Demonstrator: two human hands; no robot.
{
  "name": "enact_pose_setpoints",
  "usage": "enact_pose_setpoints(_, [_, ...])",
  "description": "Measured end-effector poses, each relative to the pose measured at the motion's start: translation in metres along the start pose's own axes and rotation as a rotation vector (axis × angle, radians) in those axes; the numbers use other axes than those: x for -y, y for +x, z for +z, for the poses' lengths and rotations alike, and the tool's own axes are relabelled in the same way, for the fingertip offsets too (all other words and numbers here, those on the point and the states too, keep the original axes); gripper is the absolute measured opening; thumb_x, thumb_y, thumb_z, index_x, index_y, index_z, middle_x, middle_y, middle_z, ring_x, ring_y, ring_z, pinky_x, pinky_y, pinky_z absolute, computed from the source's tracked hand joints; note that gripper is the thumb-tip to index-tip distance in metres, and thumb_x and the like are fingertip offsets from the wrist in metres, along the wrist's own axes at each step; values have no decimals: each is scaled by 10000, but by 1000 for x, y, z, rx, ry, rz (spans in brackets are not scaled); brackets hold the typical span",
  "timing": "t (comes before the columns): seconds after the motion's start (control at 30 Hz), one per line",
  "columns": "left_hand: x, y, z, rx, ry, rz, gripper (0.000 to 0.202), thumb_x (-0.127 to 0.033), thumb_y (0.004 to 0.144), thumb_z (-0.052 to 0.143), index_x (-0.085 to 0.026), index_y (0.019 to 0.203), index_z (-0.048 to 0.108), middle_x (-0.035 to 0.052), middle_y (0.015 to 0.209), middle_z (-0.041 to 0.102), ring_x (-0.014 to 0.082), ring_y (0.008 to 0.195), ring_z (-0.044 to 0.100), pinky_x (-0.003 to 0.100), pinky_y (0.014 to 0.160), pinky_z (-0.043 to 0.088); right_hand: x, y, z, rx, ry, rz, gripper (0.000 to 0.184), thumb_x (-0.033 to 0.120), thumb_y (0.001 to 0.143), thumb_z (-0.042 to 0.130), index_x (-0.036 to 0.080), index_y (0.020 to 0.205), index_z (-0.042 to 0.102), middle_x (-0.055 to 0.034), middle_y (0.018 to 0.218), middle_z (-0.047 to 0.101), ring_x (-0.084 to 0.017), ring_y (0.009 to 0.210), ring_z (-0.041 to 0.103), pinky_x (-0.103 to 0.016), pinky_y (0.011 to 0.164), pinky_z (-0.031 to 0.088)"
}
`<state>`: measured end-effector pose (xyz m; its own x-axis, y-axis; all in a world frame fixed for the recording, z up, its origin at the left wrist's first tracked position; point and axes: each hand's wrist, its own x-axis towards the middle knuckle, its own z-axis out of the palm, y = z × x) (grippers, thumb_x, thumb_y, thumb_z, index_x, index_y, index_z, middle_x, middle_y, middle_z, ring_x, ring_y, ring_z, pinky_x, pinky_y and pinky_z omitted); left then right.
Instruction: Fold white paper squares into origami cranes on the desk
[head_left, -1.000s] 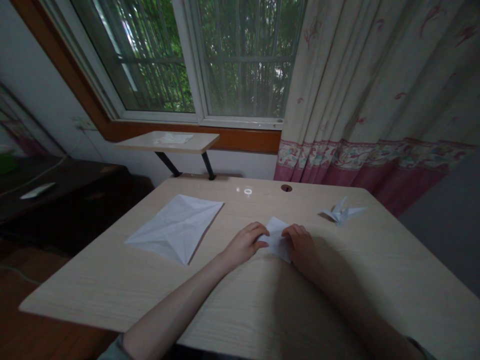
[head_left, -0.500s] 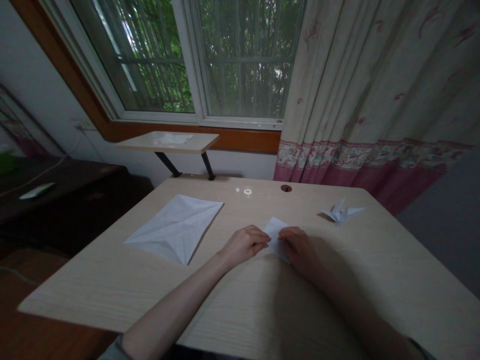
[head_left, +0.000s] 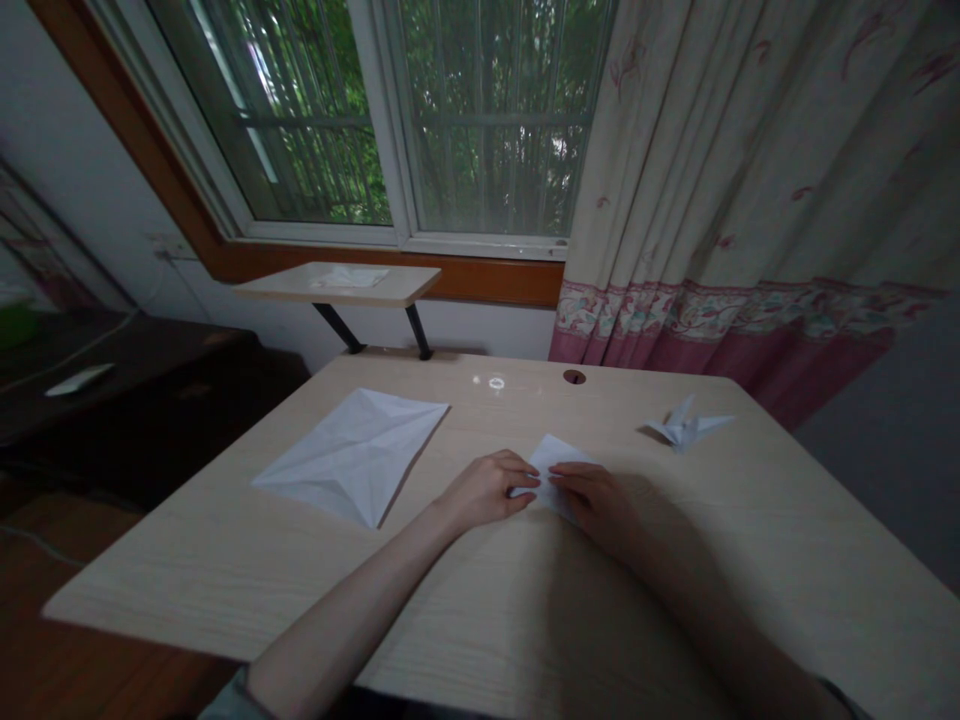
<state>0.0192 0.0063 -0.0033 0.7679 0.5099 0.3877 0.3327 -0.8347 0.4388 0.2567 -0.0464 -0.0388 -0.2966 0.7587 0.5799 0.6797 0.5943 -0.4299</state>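
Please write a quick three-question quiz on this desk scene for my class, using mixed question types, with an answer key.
1. True or false: the folded paper bird lies to the right of the right hand.
2. Which item is the left hand touching? A) the curtain B) the small white paper C) the raised shelf
3. Fill in the blank: seen from the camera, the large creased sheet lies on the ____ side of the desk.

Key: 1. True. 2. B. 3. left.
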Motion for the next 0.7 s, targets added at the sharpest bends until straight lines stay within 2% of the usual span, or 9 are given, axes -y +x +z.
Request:
enact_pose_setpoints(0.23, [3, -3, 1, 55, 67, 26, 207, -261, 960, 565, -201, 1055, 739, 60, 1082, 755, 189, 1030, 703, 314, 964, 542, -3, 1, -2, 69, -36, -19, 332, 95, 852, 542, 242, 1076, 737, -73, 1084, 748, -223, 1004, 696, -415, 920, 562])
enact_pose_setpoints(0.4, [-1, -3, 1, 49, 105, 23, 278, -120, 859, 529, -193, 1042, 726, 53, 1075, 753, 191, 1003, 711, 302, 939, 552, -3, 1, -3, 34, -23, -35, 309, 113, 873, 528, 246, 1080, 715, -72, 1099, 740, -216, 1040, 681, -426, 942, 547])
enact_pose_setpoints(0.5, [-2, -3, 1, 28, 120, -1, 312, -98, 842, 510, -187, 1059, 715, 52, 1074, 755, 192, 1004, 711, 293, 934, 549, 2, 2, -5, 25, -30, -46, 284, 134, 894, 516, 235, 1084, 701, -79, 1101, 735, -219, 1049, 673, -431, 956, 533])
enact_pose_setpoints(0.63, [-4, -2, -2, -1, 164, -43, 286, -134, 863, 523, -211, 1069, 706, 35, 1071, 759, 199, 1003, 714, 303, 916, 551, 10, 4, -7, 58, -62, -25, 229, 235, 922, 548, 223, 1116, 669, -94, 1129, 719, -240, 1080, 653, -462, 987, 504])
enact_pose_setpoints(0.7, [-7, -2, -5, -10, 184, -67, 277, -147, 874, 522, -222, 1070, 703, 27, 1076, 760, 202, 998, 717, 308, 894, 556, 12, 4, -6, 66, -82, -38, 260, 323, 911, 595, 208, 1137, 647, -119, 1160, 703, -266, 1106, 638, -486, 997, 492])
